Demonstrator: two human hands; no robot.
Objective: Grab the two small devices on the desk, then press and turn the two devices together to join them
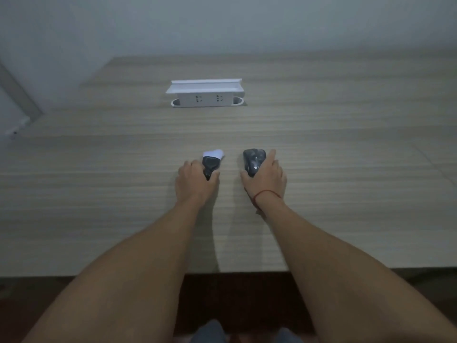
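Observation:
My left hand (195, 181) grips a small black device (209, 165) with a white front end, lying on the wooden table (321, 157); the fingers and thumb curl round its narrow rear part. My right hand (265, 178) holds a black computer mouse (252, 159) with white letters on it, thumb on its left side and fingers along its right side. A red string circles my right wrist. The two objects lie side by side, a short gap between them.
A white pop-up socket box (205, 95) with its lid raised stands in the table farther back, showing two outlets. A pale wall runs behind the table. The table's near edge (222, 272) is below my forearms, with dark floor and my knees beneath.

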